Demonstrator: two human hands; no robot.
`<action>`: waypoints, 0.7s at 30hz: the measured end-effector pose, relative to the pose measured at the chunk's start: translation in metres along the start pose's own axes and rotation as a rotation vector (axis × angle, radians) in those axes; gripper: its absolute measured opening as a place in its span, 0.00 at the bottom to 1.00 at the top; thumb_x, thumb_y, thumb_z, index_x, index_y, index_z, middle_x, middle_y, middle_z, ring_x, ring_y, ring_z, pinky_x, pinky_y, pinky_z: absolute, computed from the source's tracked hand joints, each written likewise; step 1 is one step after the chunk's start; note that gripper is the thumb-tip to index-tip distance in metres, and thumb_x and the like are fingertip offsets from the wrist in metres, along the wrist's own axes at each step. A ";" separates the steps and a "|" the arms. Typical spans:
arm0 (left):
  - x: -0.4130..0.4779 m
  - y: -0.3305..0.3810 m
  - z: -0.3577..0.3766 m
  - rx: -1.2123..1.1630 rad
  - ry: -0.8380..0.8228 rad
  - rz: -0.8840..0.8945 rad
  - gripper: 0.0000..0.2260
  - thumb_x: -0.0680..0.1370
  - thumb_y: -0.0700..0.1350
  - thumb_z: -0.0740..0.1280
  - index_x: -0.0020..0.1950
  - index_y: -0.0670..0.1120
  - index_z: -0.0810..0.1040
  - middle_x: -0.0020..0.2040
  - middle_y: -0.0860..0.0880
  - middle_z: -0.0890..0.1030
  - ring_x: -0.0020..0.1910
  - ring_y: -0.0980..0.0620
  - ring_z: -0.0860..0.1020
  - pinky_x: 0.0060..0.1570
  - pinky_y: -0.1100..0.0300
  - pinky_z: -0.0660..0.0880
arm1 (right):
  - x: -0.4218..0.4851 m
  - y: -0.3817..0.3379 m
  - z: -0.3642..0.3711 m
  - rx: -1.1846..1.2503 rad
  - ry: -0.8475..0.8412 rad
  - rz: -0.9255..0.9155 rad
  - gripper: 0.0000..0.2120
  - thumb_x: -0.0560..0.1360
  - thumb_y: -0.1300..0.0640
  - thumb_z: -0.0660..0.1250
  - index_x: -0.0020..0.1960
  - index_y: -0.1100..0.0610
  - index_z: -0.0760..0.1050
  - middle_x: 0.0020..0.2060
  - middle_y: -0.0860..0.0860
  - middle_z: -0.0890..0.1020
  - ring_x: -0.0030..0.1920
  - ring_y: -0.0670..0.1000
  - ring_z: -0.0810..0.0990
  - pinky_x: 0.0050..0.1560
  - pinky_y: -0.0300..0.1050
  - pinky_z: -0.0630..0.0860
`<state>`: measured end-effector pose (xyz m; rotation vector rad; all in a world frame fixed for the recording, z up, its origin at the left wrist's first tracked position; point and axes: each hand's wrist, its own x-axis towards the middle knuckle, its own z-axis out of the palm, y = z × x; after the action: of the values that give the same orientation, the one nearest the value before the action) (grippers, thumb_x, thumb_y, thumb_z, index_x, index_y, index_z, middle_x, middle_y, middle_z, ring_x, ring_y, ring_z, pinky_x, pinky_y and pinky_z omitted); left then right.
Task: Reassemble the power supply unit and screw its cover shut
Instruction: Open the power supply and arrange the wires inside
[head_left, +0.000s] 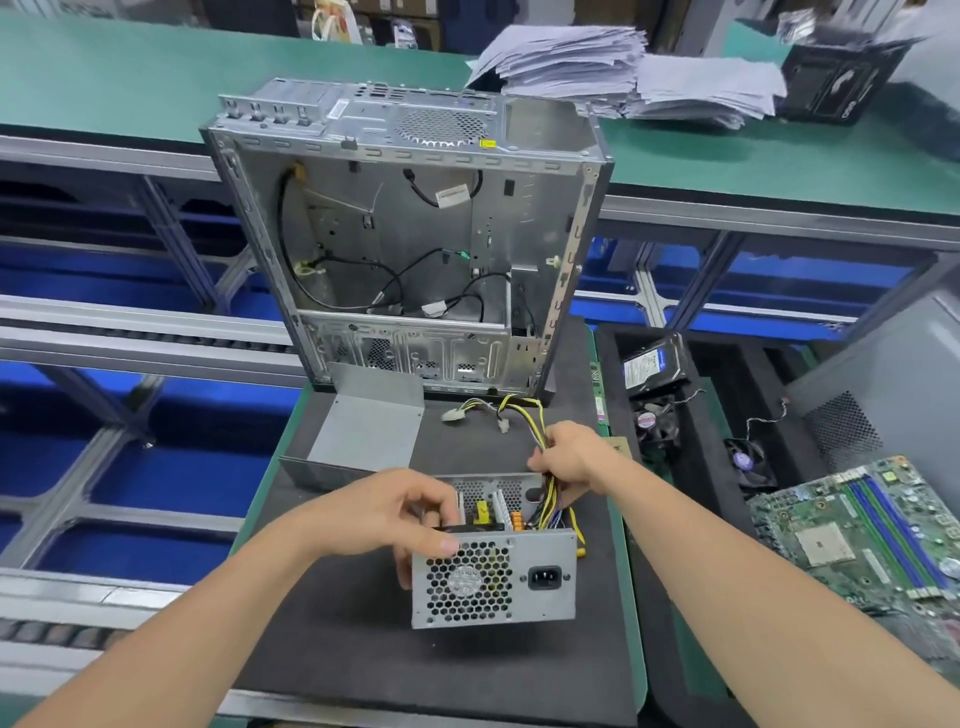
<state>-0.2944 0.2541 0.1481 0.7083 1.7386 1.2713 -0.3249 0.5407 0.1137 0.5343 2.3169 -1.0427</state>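
Note:
The open power supply unit (493, 582) sits on the dark foam mat (363, 649), its fan grille and black mains socket facing me, its inner parts showing from above. My left hand (384, 512) grips its upper left edge, thumb on the grille face. My right hand (571, 452) pinches the bundle of yellow, black and coloured cables (540, 426) where it leaves the unit's far right corner. The grey metal cover (363, 431) lies apart on the mat, behind and left of the unit.
An empty computer case (415, 249) stands open behind the mat. At the right a black foam tray (675, 405) holds a hard drive and small fans; a green motherboard (872, 530) lies beyond it. Paper stacks (623, 67) rest on the far green bench.

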 end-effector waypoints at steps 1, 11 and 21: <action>0.001 0.001 -0.001 0.006 0.008 0.004 0.08 0.77 0.51 0.76 0.45 0.50 0.81 0.39 0.50 0.76 0.36 0.52 0.78 0.38 0.61 0.75 | -0.002 0.002 -0.002 0.027 -0.005 0.002 0.04 0.81 0.62 0.69 0.52 0.60 0.74 0.40 0.57 0.81 0.31 0.54 0.82 0.28 0.53 0.83; 0.010 0.038 0.006 0.643 -0.206 -0.121 0.15 0.66 0.55 0.79 0.47 0.54 0.79 0.39 0.56 0.83 0.37 0.59 0.80 0.40 0.63 0.77 | -0.013 0.004 0.000 0.030 -0.030 -0.142 0.06 0.82 0.57 0.70 0.51 0.58 0.73 0.39 0.54 0.82 0.35 0.56 0.81 0.36 0.59 0.86; 0.023 0.022 0.034 1.062 -0.199 -0.109 0.18 0.65 0.60 0.77 0.46 0.54 0.73 0.36 0.58 0.77 0.36 0.58 0.74 0.37 0.53 0.77 | -0.015 0.008 -0.006 0.126 0.100 -0.243 0.07 0.81 0.56 0.70 0.50 0.56 0.73 0.39 0.57 0.87 0.29 0.48 0.81 0.32 0.52 0.84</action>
<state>-0.2767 0.2960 0.1582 1.2359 2.1808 0.0925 -0.3109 0.5482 0.1222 0.3656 2.4610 -1.3086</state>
